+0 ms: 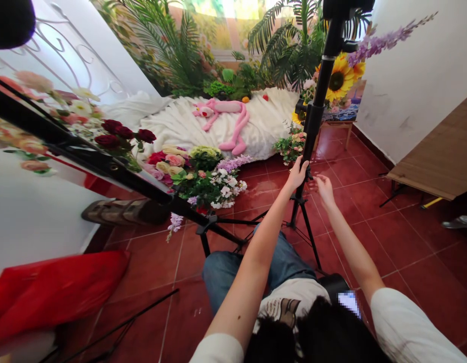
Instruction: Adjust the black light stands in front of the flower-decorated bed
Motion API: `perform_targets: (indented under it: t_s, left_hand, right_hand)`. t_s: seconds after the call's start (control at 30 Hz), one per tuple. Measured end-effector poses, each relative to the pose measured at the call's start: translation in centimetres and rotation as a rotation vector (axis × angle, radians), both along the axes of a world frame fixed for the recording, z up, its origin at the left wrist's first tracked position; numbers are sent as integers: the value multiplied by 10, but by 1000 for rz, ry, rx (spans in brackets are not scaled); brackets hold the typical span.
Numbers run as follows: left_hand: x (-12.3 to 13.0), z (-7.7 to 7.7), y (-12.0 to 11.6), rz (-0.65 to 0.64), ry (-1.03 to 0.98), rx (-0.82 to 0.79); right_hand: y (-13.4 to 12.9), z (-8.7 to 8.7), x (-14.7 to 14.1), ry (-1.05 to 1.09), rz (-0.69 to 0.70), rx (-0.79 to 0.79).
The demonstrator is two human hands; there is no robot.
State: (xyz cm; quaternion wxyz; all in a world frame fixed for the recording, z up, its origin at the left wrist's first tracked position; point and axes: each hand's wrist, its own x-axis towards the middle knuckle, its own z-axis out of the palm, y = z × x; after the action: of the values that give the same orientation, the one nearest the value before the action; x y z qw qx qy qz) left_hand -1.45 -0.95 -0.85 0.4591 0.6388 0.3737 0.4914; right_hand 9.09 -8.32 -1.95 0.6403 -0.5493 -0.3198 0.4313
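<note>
A black tripod stand (312, 121) rises in front of me, its legs spread on the tiled floor. My left hand (298, 173) is closed around its pole, just above the legs. At the right of the pole, close to a small black knob (308, 174), is my right hand (324, 187). Its fingers are half bent and apart, with nothing visible in them. The fingertips are slightly blurred, so contact with the knob is unclear. Below my arms are my jeans-clad legs (289, 254), bent close to the stand.
A second black stand (142, 181) slants across the left. Artificial flowers (203, 176) sit before a white cloth (161, 126) bearing a pink plush toy (227, 107). Sunflowers (338, 80) stand behind the pole. A brown board (437, 151) is at right, red fabric (59, 282) at left.
</note>
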Motion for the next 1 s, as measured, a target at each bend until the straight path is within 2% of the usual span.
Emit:
perform_targets:
  t_s: [0.1, 0.2, 0.37, 0.47, 0.6, 0.73, 0.8, 0.93, 1.0]
  left_hand:
    - [0, 0, 0, -9, -9, -27]
    - [0, -3, 2, -8, -3, 3]
    - [-1, -8, 6, -26, 0, 66]
    - [-1, -11, 8, -22, -9, 99]
    - [1, -16, 11, -23, -22, 107]
    - [3, -20, 14, -18, -44, 113]
    - [3, -21, 15, -9, -47, 119]
    - [2, -19, 14, -11, -43, 112]
    - [2, -18, 13, -3, -46, 117]
  right_hand:
    - [-11, 8, 8, -303, -102, 131]
    - [-21, 24, 9, -665, -54, 169]
    - [-21, 50, 1, -1160, 11, 42]
    - [-13, 63, -5, -1334, 44, -15]
    - [-10, 82, -16, -1508, 129, -174]
    - [-9, 87, -14, -1477, 149, -254]
    - [-3, 79, -5, -1304, 133, -229]
    - [10, 53, 13, -819, 157, -220]
    - [13, 44, 16, -717, 120, -205]
